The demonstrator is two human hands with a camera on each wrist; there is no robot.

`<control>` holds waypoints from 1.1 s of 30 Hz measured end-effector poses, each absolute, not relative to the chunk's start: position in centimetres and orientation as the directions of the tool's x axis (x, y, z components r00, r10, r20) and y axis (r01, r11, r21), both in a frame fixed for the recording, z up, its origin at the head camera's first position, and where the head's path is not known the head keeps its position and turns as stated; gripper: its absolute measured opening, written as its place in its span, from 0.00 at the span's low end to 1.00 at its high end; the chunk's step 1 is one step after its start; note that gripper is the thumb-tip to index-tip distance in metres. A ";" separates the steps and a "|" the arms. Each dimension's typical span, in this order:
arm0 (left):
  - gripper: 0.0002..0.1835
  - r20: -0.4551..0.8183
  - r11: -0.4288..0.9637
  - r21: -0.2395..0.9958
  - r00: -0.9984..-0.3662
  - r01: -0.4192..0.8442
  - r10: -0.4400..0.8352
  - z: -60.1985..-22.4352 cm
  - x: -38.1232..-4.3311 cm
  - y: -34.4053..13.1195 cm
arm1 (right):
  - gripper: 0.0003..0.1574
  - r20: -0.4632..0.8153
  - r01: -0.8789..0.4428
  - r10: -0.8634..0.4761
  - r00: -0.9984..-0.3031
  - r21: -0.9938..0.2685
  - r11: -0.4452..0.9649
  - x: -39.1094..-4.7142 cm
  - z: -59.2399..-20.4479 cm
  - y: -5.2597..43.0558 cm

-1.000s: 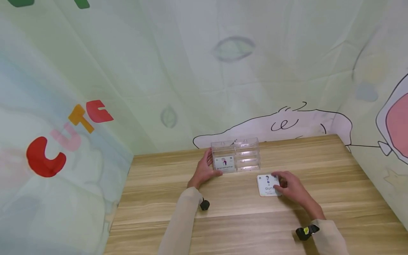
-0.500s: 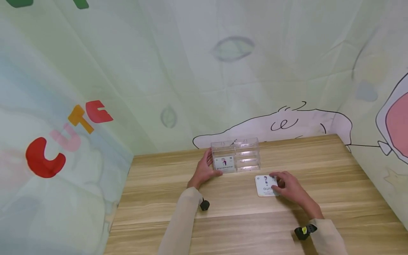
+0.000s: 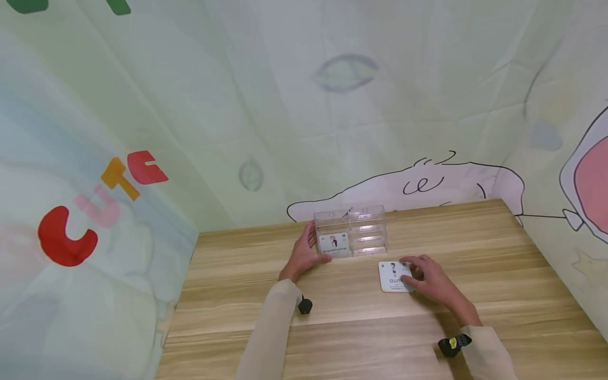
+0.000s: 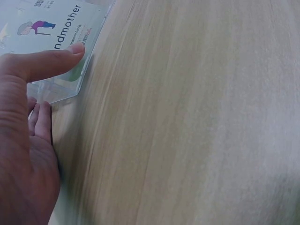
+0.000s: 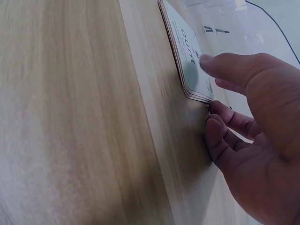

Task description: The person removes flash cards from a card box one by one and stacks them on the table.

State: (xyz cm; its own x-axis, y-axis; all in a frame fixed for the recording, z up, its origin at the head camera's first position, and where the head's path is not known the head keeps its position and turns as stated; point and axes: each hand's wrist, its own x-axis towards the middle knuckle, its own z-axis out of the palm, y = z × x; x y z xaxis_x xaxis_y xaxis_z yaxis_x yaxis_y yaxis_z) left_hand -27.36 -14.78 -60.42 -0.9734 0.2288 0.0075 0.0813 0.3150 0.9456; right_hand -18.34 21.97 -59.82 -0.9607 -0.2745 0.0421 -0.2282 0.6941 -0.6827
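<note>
A clear plastic card box point(image 3: 369, 238) with two side-by-side columns stands near the back of the table. Its left column shows a card point(image 3: 334, 245) reading "grandmother"; shelf-like bars cross the right one. At the box's left side, my left hand point(image 3: 304, 253) holds it with the thumb point(image 4: 56, 63) across the lower front and the fingers around the side. My right hand point(image 3: 431, 278) pinches the right edge of a small stack of picture cards point(image 3: 391, 279), the top one reading "aunt". In the right wrist view the thumb point(image 5: 229, 65) lies on the top card, while the other fingers curl by the stack's corner.
The wooden table point(image 3: 351, 338) meets a printed cloth backdrop point(image 3: 266, 105) behind and at both sides. A black wrist camera point(image 3: 305, 305) sits on the left wrist and another black camera point(image 3: 450, 347) on the right.
My right hand and the card stack have shifted slightly left across the table. The orange edge under the top card no longer shows in the head view. My left hand and the box stay put.
</note>
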 end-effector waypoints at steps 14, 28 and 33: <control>0.63 -0.008 0.329 0.942 -0.975 0.067 0.221 -60.2 -27.4 -14.8 | 0.25 0.044 -0.245 -0.290 -0.956 -0.664 0.707 -18.4 -59.6 22.0; 0.63 0.015 0.320 0.943 -0.973 0.090 0.229 -60.5 -27.5 -15.0 | 0.26 0.032 -0.249 -0.306 -0.951 -0.664 0.705 -18.8 -58.9 21.9; 0.64 0.015 0.312 0.946 -0.973 0.088 0.229 -60.6 -27.5 -14.9 | 0.28 0.056 -0.284 -0.331 -0.942 -0.656 0.699 -20.0 -57.6 21.8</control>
